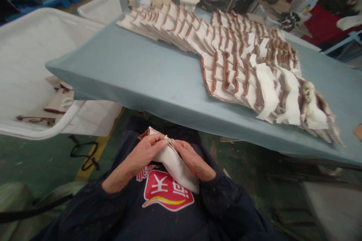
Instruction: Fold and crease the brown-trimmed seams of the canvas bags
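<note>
Above my lap, both hands pinch one white fabric piece [177, 167] with brown edging. My left hand [145, 154] grips its upper edge between thumb and fingers, with a brown-edged corner sticking out past the knuckles. Close beside it, my right hand [192, 158] has its thumb and fingertips on the same edge, almost touching the left fingertips. White cloth hangs down between the two hands over the printed apron [169, 190]. What lies under the fingertips is hidden. Beyond my hands, overlapping rows of similar white and brown pieces [220, 71] lie on the blue-grey table.
The blue-grey table [127, 71] runs across in front of me, its near edge just past my hands. Left of it stands a white plastic bin [65, 120] with a few pieces inside. White strips [267, 88] lie over the right-hand rows. A black strap [85, 152] is on the green floor.
</note>
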The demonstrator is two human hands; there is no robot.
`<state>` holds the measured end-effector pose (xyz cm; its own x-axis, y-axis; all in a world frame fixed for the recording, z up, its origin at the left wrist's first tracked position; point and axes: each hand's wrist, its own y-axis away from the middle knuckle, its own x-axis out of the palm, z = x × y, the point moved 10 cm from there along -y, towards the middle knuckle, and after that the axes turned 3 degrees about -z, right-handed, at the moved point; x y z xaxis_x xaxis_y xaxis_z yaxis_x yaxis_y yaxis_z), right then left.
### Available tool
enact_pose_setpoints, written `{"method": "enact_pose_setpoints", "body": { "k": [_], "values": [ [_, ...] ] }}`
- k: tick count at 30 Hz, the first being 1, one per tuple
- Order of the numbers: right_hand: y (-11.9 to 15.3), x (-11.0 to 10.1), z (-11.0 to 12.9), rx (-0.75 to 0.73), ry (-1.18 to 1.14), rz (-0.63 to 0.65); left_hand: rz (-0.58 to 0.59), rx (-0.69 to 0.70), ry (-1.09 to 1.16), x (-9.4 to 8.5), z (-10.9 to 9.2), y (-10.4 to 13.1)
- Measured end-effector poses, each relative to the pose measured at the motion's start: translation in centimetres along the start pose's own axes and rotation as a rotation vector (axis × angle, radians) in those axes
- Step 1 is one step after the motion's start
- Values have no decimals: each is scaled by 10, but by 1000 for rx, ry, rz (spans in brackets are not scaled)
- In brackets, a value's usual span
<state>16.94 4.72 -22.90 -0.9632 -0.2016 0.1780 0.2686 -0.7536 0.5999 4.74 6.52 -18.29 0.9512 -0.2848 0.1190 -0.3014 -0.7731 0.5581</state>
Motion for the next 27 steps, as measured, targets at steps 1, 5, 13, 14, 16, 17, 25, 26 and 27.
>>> {"method": "enact_pose_setpoints", "body": {
  "k": [1,5,13,14,16,17,25,26,27],
  "values": [
    [0,0,1,-3,1,0,2,0,3,0,0,0],
    [0,0,3,-15,16,-5,7,8,8,1,-2,0],
    [8,-4,21,-99,99,-35,47,76,-27,4,-18,8],
    [10,-4,25,-113,106,-36,53,112,-55,4,-24,10],
    [15,-3,35,-147,129,-32,52,200,-134,5,-38,16],
    [18,-2,41,-169,148,-29,45,242,-175,5,-45,19],
    [42,10,74,-299,267,28,8,330,-284,4,-60,27],
    [43,10,74,-300,269,34,5,328,-290,3,-59,27],
    [43,11,73,-300,270,37,1,328,-293,3,-59,27]
  ]
}}
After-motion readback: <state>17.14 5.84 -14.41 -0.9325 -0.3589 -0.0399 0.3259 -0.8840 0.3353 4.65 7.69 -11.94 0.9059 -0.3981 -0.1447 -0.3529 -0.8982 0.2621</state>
